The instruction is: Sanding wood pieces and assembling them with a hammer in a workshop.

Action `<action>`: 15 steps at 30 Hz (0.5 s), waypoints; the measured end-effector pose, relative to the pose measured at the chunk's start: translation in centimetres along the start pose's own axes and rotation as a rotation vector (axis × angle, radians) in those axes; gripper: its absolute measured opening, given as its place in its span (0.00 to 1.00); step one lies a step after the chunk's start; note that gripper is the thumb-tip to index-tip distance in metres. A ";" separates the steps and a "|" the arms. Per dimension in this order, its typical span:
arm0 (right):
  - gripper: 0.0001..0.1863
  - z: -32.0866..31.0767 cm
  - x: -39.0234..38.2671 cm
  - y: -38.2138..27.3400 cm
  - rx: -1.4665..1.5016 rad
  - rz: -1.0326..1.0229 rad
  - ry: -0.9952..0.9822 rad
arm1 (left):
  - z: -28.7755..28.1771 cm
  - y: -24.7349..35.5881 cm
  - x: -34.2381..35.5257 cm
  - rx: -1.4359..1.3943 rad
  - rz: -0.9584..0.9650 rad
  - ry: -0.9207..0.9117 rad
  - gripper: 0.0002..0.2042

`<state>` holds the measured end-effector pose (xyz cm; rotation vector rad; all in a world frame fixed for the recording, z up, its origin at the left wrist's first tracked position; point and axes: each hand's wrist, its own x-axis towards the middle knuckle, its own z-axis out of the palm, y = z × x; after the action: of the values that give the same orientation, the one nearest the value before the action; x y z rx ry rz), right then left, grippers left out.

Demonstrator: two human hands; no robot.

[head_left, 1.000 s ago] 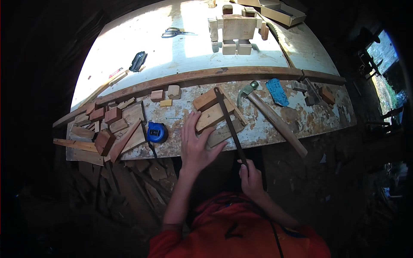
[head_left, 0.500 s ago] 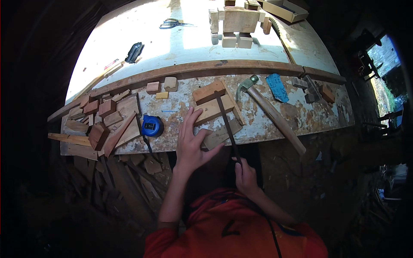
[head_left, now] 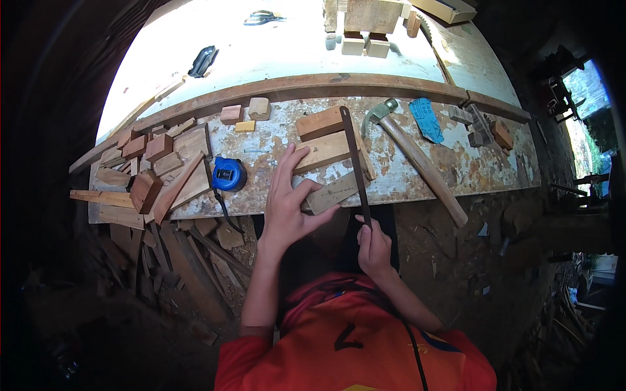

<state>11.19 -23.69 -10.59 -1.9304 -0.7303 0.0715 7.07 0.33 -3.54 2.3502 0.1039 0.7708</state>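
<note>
My left hand is open, with its fingers spread at the near left of a group of wood pieces. Two fingertips meet the left end of a pale wooden block; the thumb and another finger lie at a thin grey-brown wood piece. Behind the pale block sits a reddish wooden block, and a narrow strip of wood runs along their right side. My right hand grips the near end of a hacksaw blade, long and dark with a hole at its far tip. The blade slants across the right part of the blocks.
A claw hammer lies to the right, beside blue sandpaper. Left are a blue tape measure and a heap of wood offcuts. A long wooden rail crosses behind. Scissors lie farther back.
The view has shifted, so the bench sits higher in the picture. The blade has slid farther forward over the blocks, its holed tip now past the reddish block. My left hand keeps its place.
</note>
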 end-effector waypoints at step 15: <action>0.10 0.5 0.1 0.7 -0.059 0.058 -0.081 | 0.1 0.6 0.3 -0.011 -0.010 -0.025 0.20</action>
<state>11.39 -23.49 -11.38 -2.0150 -0.7366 0.1664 7.29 -0.05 -3.07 2.3464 0.1009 0.7349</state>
